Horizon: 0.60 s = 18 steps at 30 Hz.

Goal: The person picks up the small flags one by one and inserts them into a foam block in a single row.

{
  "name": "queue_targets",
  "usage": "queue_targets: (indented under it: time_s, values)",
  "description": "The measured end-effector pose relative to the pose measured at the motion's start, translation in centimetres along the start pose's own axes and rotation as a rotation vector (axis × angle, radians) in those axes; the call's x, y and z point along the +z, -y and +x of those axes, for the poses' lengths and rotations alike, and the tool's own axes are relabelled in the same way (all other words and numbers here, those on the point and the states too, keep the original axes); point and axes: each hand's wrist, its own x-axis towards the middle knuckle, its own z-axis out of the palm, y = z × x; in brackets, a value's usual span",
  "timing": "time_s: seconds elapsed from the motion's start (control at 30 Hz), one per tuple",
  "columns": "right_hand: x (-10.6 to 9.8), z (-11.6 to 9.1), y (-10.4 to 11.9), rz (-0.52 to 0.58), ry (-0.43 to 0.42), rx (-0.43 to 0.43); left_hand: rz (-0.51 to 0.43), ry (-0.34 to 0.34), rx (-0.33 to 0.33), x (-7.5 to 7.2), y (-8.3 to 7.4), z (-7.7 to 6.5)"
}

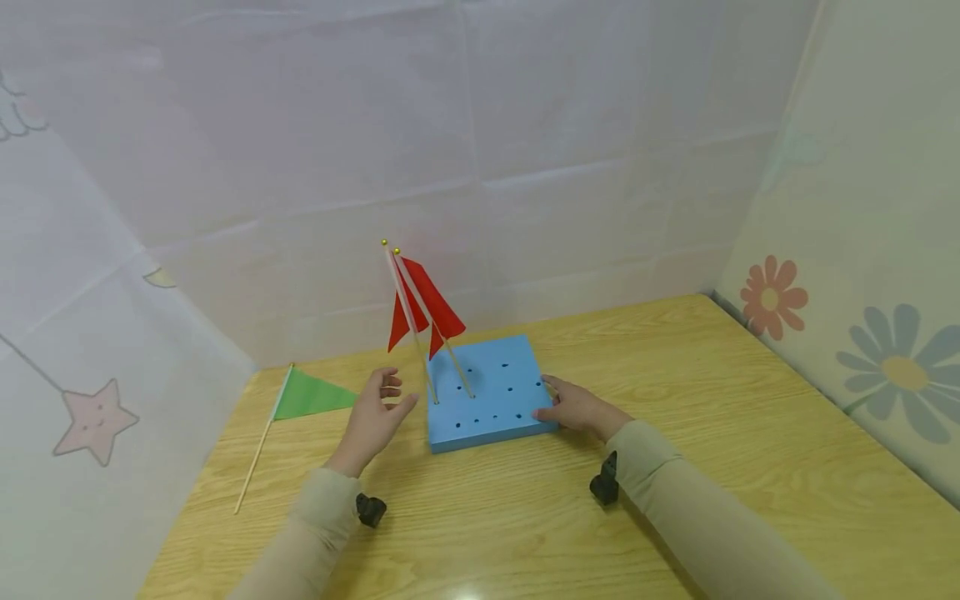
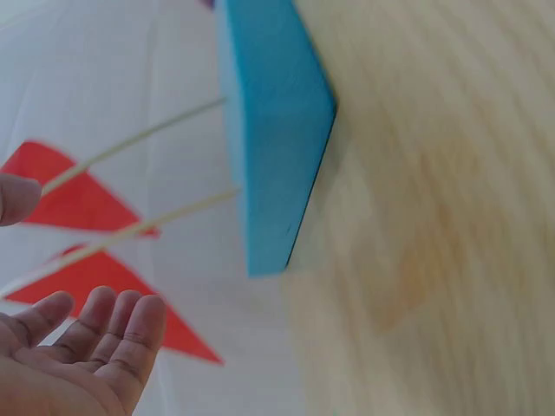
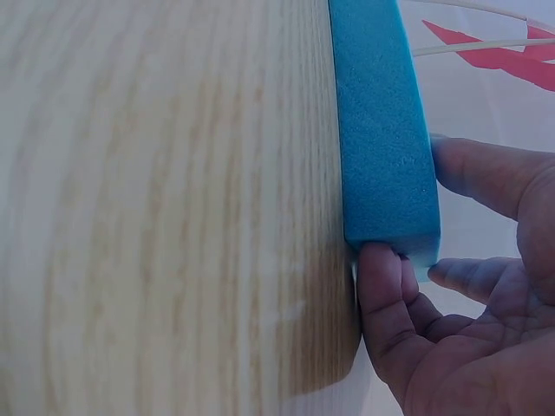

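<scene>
A blue foam board (image 1: pixel 491 404) with several small holes in its top lies on the table. Two red flags on thin sticks stand in its left part, one flag (image 1: pixel 433 302) beside the other flag (image 1: pixel 398 327), both leaning left. My right hand (image 1: pixel 576 407) grips the board's right edge, thumb on the top face; in the right wrist view its fingers (image 3: pixel 386 299) press against the board's side. Left of the board, my left hand (image 1: pixel 375 421) is held with fingers loosely bent and nothing in them, close to the flag sticks.
A green flag (image 1: pixel 311 394) on a stick lies at the table's left side, partly behind my left hand. The wooden table (image 1: pixel 517 517) meets a pale cloth wall (image 1: pixel 585 217) at the back, and further printed cloths hang at left and right.
</scene>
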Motion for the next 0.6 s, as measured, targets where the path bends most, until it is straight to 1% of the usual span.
queue_targets:
  time_s: [0.13, 0.27, 0.4, 0.6]
  values:
    - [0.2, 0.3, -0.3, 0.012, 0.003, -0.002, 0.027, 0.007, -0.039, -2.8, 0.4, -0.7]
    - [0.0, 0.1, -0.2, 0.015, 0.001, 0.003, 0.032, -0.006, -0.086, -5.0, 0.8, -1.3]
    - [-0.2, -0.1, 0.2, 0.018, 0.001, 0.002, 0.027, -0.027, -0.109, -6.5, 1.0, -1.9]
    - [-0.1, -0.3, 0.3, 0.010, 0.007, 0.009, 0.039, -0.046, -0.129, -7.9, 1.7, -2.5]
